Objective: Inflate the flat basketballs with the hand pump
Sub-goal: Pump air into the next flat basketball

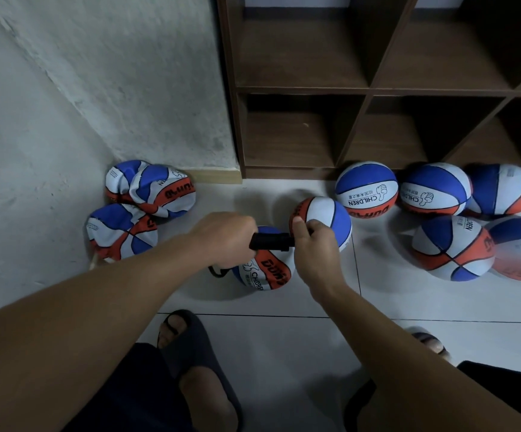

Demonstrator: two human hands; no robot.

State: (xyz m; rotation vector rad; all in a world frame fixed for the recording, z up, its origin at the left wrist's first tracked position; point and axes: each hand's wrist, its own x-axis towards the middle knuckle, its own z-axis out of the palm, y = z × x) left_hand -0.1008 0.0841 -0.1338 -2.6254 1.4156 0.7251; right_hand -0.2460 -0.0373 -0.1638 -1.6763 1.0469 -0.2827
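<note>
The left hand (222, 236) is curled round one end of the black hand pump (271, 241), and the right hand (313, 244) grips the other end, fingers and thumb wrapped about it; the pump lies level between them, just above a partly filled basketball (264, 272) on the white floor tiles (284, 353); a thin black hose (217, 272) loops at that ball's left side. Just beyond the right hand sits a round basketball (327, 219). Far left, in the corner against the grey wall (97, 88), three flat basketballs (150, 190) lie crumpled together. To the right, five full balls (366, 188) cluster at the foot of the dark wooden cubby shelf (368, 88). Near the bottom, a foot in a dark slide sandal (190, 353) rests on the tiles.
</note>
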